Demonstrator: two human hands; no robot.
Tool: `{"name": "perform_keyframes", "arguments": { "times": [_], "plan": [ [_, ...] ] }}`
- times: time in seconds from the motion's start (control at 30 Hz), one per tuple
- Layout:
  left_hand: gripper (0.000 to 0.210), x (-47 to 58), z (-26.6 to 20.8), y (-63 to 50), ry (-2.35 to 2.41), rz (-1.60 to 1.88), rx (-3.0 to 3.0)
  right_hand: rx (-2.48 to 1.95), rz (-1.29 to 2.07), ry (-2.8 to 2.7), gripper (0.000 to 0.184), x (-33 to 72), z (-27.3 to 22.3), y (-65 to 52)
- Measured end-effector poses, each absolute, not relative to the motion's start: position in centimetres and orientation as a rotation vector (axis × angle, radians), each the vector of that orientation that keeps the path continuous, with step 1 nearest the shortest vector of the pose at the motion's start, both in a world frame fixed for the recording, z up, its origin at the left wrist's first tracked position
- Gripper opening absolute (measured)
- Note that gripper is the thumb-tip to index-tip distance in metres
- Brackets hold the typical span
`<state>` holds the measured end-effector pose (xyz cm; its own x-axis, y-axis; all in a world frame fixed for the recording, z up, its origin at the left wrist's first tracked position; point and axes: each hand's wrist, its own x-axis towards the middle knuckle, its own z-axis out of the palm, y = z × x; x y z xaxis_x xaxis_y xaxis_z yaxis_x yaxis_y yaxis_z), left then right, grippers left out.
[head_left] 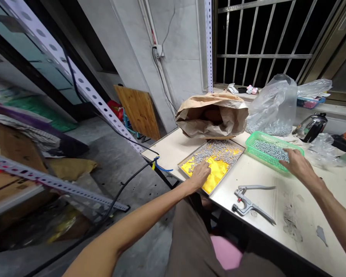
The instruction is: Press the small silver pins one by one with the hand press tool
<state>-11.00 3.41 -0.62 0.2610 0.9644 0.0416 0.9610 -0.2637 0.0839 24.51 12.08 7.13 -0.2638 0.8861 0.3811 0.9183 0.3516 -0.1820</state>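
My left hand (201,174) is over the near left part of a shallow tray (227,176). Its fingers are curled together, and whatever they hold, if anything, is hidden. Yellow lining (216,177) covers the tray's floor, with many small silver metal pieces (219,150) heaped toward the far side. At the right, my right hand (299,164) reaches over the near right end of a green plastic basket (255,157), thumb and fingers apart. Small silver screws (268,150) fill that basket. Between the hands, nearer me, grey hand pliers (249,206) lie with handles spread.
A large brown paper bag (213,115) stands open behind the tray. Beyond the basket are a clear plastic bag (273,105) of metal pieces and a kettle (311,127). A black cable (127,181) and perforated metal posts (86,86) are at the left.
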Motion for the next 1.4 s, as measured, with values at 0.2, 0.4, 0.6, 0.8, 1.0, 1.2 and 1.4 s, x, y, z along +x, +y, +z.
{"name": "perform_keyframes", "arguments": {
  "times": [0.2, 0.4, 0.6, 0.8, 1.0, 1.2, 1.4],
  "plan": [
    [0.016, -8.4, 1.2, 1.4, 1.740, 0.500, 2.026, -1.342, 0.327, -2.476, 0.031, 21.4, 2.4, 0.6],
    [0.023, -3.1, 0.7, -1.1, 1.494, 0.423, 1.396, -1.536, 0.373, -2.556, 0.028, 19.4, 1.1, -4.6],
    [0.028, -1.3, -0.6, -1.0, 1.527, 0.427, 1.325, -1.661, 0.374, -2.536, 0.023, 19.3, 1.2, -4.5],
    [0.023, -0.6, 0.3, -1.6, 1.575, 0.374, 1.348, -1.822, 0.345, -2.597, 0.024, 18.5, 1.5, -4.5],
    [0.024, -0.3, 1.0, -1.3, 1.598, 0.263, 1.323, -1.806, 0.308, -2.582, 0.021, 18.7, 1.0, -4.4],
    [0.034, -0.4, 1.4, -0.8, 1.499, 0.128, 1.252, -1.815, 0.256, -2.592, 0.022, 18.6, 0.7, -4.5],
    [0.038, -0.1, 2.4, -0.9, 1.515, 0.040, 1.251, -1.738, 0.310, -2.614, 0.021, 19.3, 0.4, -4.2]
  ]
}}
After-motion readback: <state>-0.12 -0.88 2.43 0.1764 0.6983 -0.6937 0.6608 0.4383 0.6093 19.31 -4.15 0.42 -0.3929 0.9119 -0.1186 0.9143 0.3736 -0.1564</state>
